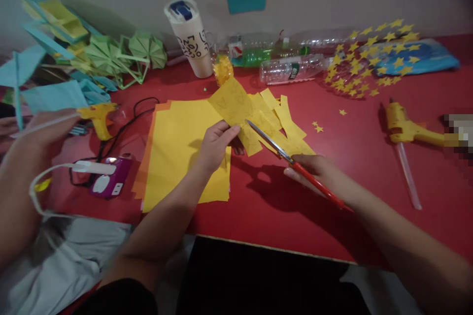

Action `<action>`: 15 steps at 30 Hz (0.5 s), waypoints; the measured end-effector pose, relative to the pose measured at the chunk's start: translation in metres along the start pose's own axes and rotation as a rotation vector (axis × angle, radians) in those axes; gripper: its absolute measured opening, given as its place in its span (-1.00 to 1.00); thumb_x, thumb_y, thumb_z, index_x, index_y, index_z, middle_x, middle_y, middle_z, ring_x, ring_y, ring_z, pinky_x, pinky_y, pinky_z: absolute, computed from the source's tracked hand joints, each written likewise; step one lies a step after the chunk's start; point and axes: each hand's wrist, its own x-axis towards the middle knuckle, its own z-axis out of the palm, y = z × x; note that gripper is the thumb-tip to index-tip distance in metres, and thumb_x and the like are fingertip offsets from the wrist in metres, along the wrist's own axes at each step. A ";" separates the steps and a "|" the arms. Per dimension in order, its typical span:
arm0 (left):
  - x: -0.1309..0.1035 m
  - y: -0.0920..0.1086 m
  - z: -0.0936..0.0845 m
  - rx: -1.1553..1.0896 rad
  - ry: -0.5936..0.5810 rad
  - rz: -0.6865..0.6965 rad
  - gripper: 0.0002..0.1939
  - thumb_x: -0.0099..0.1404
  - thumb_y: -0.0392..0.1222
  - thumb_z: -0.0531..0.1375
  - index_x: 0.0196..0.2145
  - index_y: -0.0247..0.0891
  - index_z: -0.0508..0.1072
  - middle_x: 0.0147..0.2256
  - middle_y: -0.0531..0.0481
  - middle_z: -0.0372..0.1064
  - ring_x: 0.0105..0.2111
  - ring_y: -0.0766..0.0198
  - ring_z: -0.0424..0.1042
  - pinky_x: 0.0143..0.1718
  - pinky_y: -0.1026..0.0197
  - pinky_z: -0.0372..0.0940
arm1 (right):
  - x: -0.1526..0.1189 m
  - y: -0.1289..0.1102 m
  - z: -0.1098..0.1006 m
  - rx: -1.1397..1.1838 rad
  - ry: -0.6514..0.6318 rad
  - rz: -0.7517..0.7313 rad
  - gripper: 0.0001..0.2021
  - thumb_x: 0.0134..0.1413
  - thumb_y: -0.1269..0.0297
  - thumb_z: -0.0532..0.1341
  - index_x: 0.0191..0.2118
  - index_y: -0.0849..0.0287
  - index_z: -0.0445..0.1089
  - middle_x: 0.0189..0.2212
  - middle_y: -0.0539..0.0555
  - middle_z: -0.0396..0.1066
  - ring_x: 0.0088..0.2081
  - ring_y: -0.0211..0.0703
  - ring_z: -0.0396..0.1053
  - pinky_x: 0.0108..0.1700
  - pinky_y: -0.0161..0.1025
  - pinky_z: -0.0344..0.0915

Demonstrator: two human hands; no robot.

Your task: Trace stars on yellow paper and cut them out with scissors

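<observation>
Paper [231, 101], head view: pinched between thumb and fingers of left hand [219, 142], above red table [266, 226], beside yellow stack [181, 142]. Scissors [271, 143]: gripped in right hand [314, 170], closed round red handles, tips at paper. Noted also: strips [290, 118] behind scissors; small stars [319, 129] between strips and right-side glue gun [397, 123].

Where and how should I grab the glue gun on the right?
Probably by the handle, from above and the right: the glue gun lies flat, handle pointing right, nozzle away from you, clear glue stick sticking out toward you.
</observation>
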 end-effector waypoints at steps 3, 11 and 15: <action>-0.001 0.000 0.000 0.029 -0.002 -0.010 -0.76 0.13 -0.03 0.25 -0.50 -0.24 0.36 -0.70 0.10 0.37 -0.71 0.31 0.40 -0.65 0.27 0.33 | -0.001 0.002 0.000 -0.056 -0.024 -0.010 -0.46 0.02 -0.34 0.08 -0.54 0.09 0.09 -0.61 -0.07 0.07 -0.56 -0.26 0.04 -0.49 -0.25 0.04; -0.003 0.002 0.004 0.040 -0.064 -0.022 -0.78 0.11 -0.08 0.26 -0.54 -0.26 0.40 -0.70 0.09 0.37 -0.71 0.33 0.37 -0.63 0.29 0.31 | -0.003 -0.004 -0.003 -0.091 -0.043 0.013 -0.45 0.02 -0.37 0.04 -0.48 0.09 0.10 -0.58 -0.07 0.10 -0.52 -0.24 0.09 -0.44 -0.25 0.07; -0.004 0.004 0.005 0.024 -0.081 -0.019 -0.78 0.12 -0.09 0.26 -0.55 -0.27 0.40 -0.69 0.07 0.39 -0.71 0.34 0.38 -0.62 0.29 0.32 | -0.002 -0.005 -0.003 -0.082 -0.050 0.014 -0.43 0.00 -0.39 0.03 -0.49 0.10 0.09 -0.58 -0.08 0.09 -0.53 -0.26 0.06 -0.45 -0.26 0.06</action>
